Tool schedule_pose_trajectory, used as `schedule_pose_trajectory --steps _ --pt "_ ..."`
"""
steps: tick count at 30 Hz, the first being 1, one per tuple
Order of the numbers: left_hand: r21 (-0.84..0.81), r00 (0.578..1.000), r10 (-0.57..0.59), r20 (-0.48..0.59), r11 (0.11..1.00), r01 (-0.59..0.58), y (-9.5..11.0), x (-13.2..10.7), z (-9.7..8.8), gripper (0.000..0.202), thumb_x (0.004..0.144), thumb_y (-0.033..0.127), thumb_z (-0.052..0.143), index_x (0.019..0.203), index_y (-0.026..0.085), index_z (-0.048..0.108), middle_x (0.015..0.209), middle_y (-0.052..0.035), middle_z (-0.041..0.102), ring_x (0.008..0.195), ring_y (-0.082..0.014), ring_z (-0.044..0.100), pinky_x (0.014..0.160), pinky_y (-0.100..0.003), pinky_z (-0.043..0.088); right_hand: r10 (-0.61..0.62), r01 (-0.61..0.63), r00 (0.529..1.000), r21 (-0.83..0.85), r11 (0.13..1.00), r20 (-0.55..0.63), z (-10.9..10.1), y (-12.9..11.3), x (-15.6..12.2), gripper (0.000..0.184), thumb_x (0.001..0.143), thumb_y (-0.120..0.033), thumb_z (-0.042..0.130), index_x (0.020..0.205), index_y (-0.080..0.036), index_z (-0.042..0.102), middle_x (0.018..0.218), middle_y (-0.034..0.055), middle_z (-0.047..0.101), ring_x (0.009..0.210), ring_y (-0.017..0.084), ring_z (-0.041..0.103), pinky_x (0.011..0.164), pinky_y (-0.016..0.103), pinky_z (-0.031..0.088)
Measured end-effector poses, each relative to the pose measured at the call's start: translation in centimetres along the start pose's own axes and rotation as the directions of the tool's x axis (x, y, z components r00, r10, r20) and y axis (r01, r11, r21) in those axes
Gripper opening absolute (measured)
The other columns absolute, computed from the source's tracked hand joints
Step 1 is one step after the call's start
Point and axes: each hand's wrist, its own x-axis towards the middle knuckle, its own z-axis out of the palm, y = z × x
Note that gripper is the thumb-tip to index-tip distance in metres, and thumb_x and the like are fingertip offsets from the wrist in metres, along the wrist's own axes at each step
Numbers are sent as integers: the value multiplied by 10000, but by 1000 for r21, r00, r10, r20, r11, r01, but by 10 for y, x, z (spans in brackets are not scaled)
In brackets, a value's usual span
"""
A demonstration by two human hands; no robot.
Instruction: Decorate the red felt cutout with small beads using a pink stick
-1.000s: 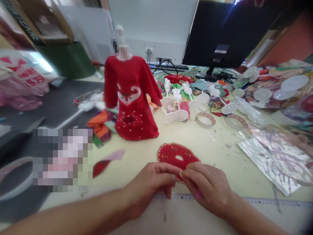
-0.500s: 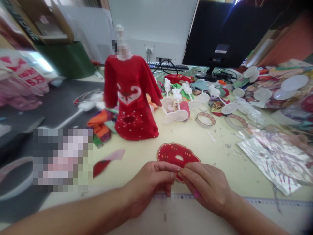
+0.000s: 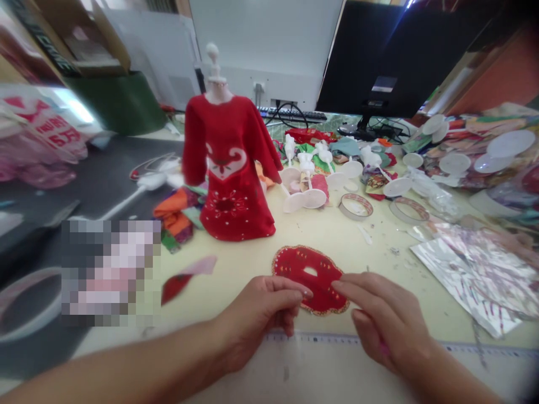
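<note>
A red cloth piece [image 3: 290,259] with gold-beaded edging and a pale opening in its middle lies flat on the table. Over its lower left edge, my left hand [image 3: 261,317] is closed in a pinch. Something tiny and pale shows at those fingertips, too small to name. My right hand [image 3: 391,320] is at the cloth's right side, index and middle fingers stretched over its edge and the thumb apart below. A bit of pink shows under its palm; I cannot make out what it is. Behind stands a red dress [image 3: 231,196] on a white doll-sized dress form [image 3: 215,73].
A clear ruler [image 3: 315,339] runs along the near edge. Tape rolls [image 3: 356,206], small white stands [image 3: 311,197] and a silvery plastic packet [image 3: 471,280] lie to the right. Red and pink scraps [image 3: 177,286] lie left. A monitor [image 3: 383,62] stands behind.
My right hand has moved right, away from the left fingertips, and its fingers have spread from a pinch. More of the red cloth now shows. My left hand stays pinched in place.
</note>
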Motion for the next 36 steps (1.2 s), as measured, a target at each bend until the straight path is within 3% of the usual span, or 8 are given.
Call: schedule_pose_trajectory --steps 4,8,11,16,19,21,25,36 --pt "17 1000 -12 2 1000 12 -1 2 -2 203 675 234 688 839 116 672 539 37 505 481 -68 438 504 -214 385 162 -157 984 69 985 -79 -10 14 -2 307 936 -301 286 935 -159 557 907 120 585 801 222 583 635 366 483" --pt "11 1000 -20 -10 1000 20 -1 3 -2 195 679 210 676 848 111 675 538 37 496 489 -66 431 493 -204 383 392 -374 917 174 911 -80 -14 18 -4 434 961 -352 181 759 -195 531 614 31 486 498 140 450 433 289 351" --pt "11 1000 -23 -2 1000 23 -1 3 -2 198 682 200 667 856 107 678 543 35 496 498 -67 433 493 -202 385 485 -450 874 310 837 -41 -15 14 -4 449 971 -325 179 698 -204 514 503 -2 430 422 123 396 385 275 296" --pt "10 1000 -11 13 1000 11 -1 3 -3 197 686 187 654 866 111 680 552 33 502 494 -66 439 503 -210 395 453 -381 891 579 721 23 -10 5 -11 246 928 -282 393 743 -202 534 551 -9 463 493 137 469 440 281 347" --pt "2 999 1 34 1000 -1 -1 3 -4 192 700 184 640 874 113 680 553 31 512 492 -65 450 511 -208 394 414 -363 906 653 664 83 -4 1 -16 357 941 -405 322 773 -192 554 586 6 483 521 143 461 479 299 356" --pt "2 999 5 40 1000 -5 -1 3 -4 193 704 185 638 878 113 679 546 32 510 489 -65 452 514 -208 394 373 -339 923 660 670 96 -1 -1 -16 419 942 -459 281 787 -186 558 601 11 489 531 142 456 496 299 353" --pt "1 999 17 42 1000 -17 -1 3 -4 201 694 188 648 878 113 678 554 32 512 496 -68 454 521 -214 398 315 -306 944 639 706 103 0 -2 -11 410 958 -421 259 788 -175 540 606 6 470 533 128 435 500 280 330" --pt "7 999 10 37 1000 -10 0 4 -3 208 706 190 639 893 110 684 549 27 512 491 -68 453 520 -210 395 307 -297 946 652 698 102 0 -2 -12 391 953 -429 259 838 -186 543 617 12 454 541 143 424 497 287 311"
